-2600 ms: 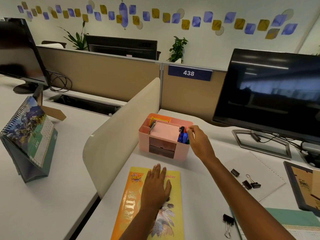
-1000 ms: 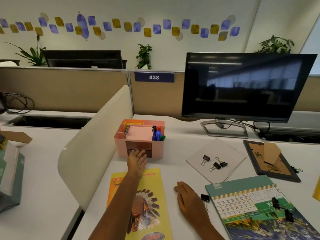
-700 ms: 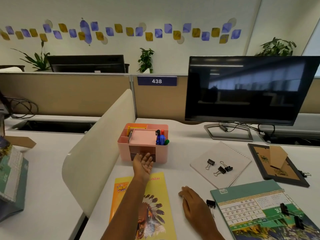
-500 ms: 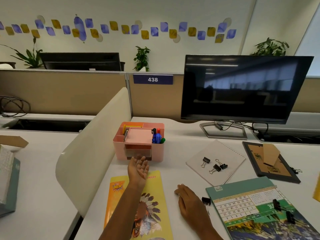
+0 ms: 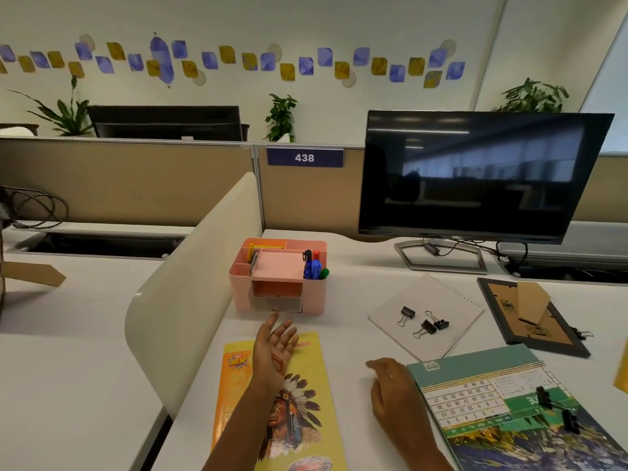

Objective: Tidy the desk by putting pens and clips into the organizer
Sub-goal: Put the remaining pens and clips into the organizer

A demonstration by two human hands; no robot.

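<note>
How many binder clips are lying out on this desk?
6 clips: three on the notebook, two on the calendar, and one small one beside the frame. Others may be hidden, perhaps under the right hand.

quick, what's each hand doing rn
left hand: open, fingers relaxed, holding nothing
right hand: open, resting on the desk

monitor (image 5: pixel 475 175) rear right | yellow booklet (image 5: pixel 306 396) front | calendar (image 5: pixel 509 413) right | notebook (image 5: pixel 438 300) | picture frame (image 5: pixel 503 321)
</note>
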